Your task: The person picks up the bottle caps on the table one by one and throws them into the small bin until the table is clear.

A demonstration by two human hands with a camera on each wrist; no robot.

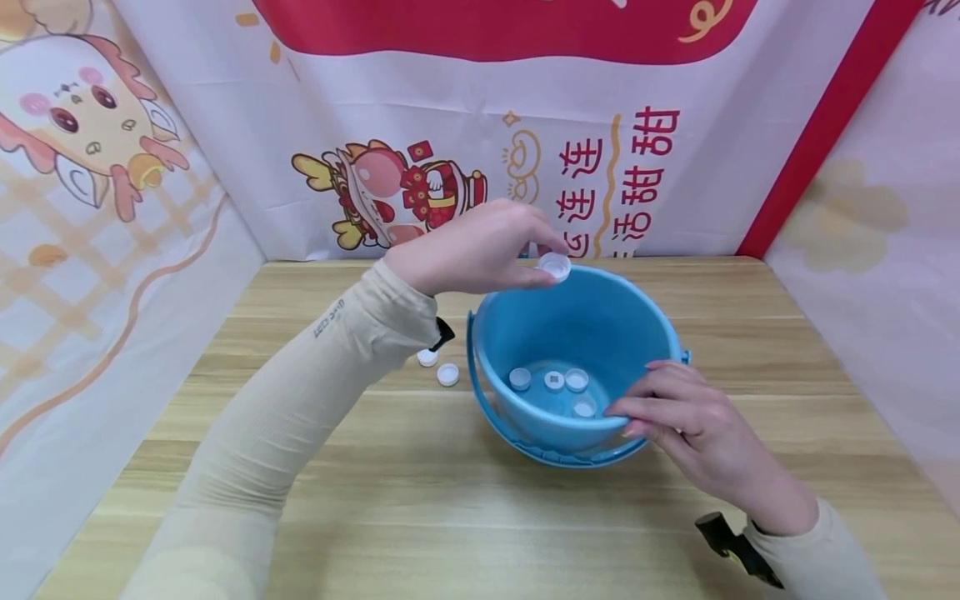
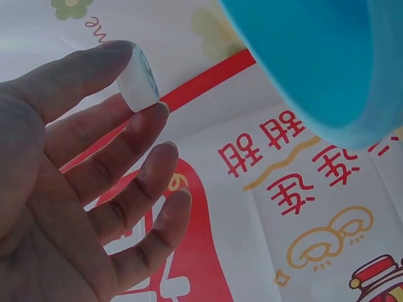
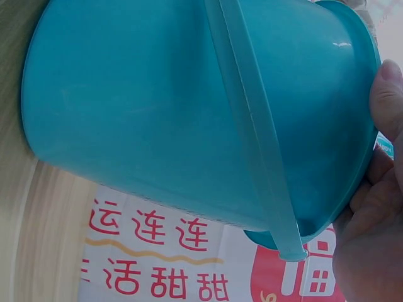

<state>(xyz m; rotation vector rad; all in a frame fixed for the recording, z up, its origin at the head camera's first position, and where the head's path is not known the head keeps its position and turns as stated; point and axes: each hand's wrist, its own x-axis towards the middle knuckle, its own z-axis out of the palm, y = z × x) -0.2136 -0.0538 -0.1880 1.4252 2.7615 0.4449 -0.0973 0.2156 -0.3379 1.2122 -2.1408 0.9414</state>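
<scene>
A white ribbed bottle cap [image 2: 138, 80] is pinched between the thumb and fingers of my left hand [image 1: 491, 247], the other fingers spread loosely. In the head view this hand holds the cap over the far left rim of a blue bucket [image 1: 592, 308]. Several white caps [image 1: 577, 380] lie on the bucket's floor. My right hand [image 1: 701, 425] grips the bucket's near right rim, thumb outside and fingers over the edge. The right wrist view has the thumb [image 3: 387, 94] against the bucket wall [image 3: 138, 113].
Two white caps [image 1: 447, 375] lie on the wooden table [image 1: 390, 492] left of the bucket. The bucket's handle [image 1: 480, 392] hangs down along its near left side. Printed cloth [image 1: 465, 92] stands behind the table and along both sides.
</scene>
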